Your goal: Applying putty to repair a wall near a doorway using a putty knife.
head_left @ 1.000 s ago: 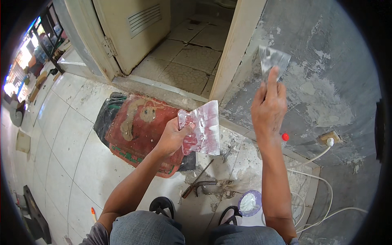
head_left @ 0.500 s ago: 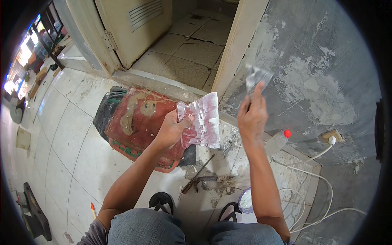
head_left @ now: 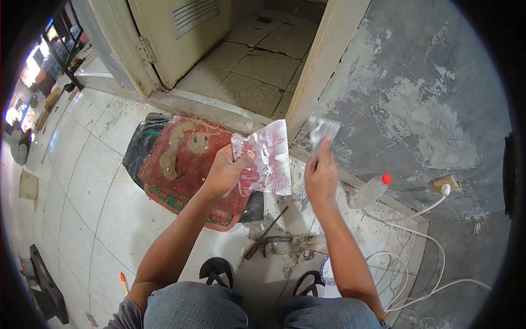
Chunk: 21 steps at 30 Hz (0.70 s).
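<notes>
My left hand is closed on a wide putty spreader, pinkish and smeared with white paste, held over the worn red mat. Just right of it, my right hand grips a narrower putty knife, blurred, in front of the patched grey wall; whether it touches the wall I cannot tell. A purple tub of white paste is mostly hidden behind my right forearm. On the floor below my hands lie a screwdriver and a hammer.
An open doorway with a cream door and raised sill is ahead. A red-capped bottle stands by the wall, near a plugged socket and loose white cords. An orange-tipped tool and dark objects lie left.
My right hand and knife have swept down and leftward, closer to the wide spreader, uncovering more of the bottle. My left hand with the spreader has risen slightly.
</notes>
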### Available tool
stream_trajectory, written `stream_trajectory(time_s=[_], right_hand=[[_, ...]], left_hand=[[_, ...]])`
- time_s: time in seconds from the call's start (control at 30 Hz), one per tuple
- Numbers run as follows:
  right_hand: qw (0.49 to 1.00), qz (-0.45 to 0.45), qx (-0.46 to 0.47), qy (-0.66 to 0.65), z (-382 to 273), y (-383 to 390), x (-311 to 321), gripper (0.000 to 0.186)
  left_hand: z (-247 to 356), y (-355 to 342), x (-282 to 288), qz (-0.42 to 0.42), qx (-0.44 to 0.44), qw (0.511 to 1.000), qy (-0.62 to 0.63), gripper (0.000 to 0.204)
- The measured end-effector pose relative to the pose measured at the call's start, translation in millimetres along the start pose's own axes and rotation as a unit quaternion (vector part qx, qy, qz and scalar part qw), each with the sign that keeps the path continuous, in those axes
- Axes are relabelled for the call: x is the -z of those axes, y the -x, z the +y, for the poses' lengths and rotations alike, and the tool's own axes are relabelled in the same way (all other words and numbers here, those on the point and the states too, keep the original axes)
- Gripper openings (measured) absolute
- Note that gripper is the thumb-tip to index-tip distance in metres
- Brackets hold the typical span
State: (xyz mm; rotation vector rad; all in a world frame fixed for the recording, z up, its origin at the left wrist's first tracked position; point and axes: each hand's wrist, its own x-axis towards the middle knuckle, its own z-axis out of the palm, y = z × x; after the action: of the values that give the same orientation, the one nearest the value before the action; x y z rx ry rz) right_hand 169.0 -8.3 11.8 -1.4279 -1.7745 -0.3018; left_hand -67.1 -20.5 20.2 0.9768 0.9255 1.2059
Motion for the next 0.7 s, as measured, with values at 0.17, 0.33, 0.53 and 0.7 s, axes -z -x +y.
stream_trajectory(time_s=[0.17,0.33,0.53,0.7], right_hand=[[0.999,0.004,-0.019,-0.046,-16,-14,24,0.061],[0.999,-0.002,-0.038,-0.034,-3,-18,3,0.062],[0.994,-0.054,-0.056,-0.080,-5,21,3,0.066],[0.989,-0.098,-0.100,-0.053,9,45,10,0.058]], left_hand=[[3,5,7,0.003,0.006,1.000,-0.006,0.014],[-1,0,8,-0.002,0.010,1.000,-0.019,0.012],[-6,-1,11,0.010,0.011,0.999,-0.035,0.012],[-6,2,10,0.013,0.014,0.999,-0.028,0.013]])
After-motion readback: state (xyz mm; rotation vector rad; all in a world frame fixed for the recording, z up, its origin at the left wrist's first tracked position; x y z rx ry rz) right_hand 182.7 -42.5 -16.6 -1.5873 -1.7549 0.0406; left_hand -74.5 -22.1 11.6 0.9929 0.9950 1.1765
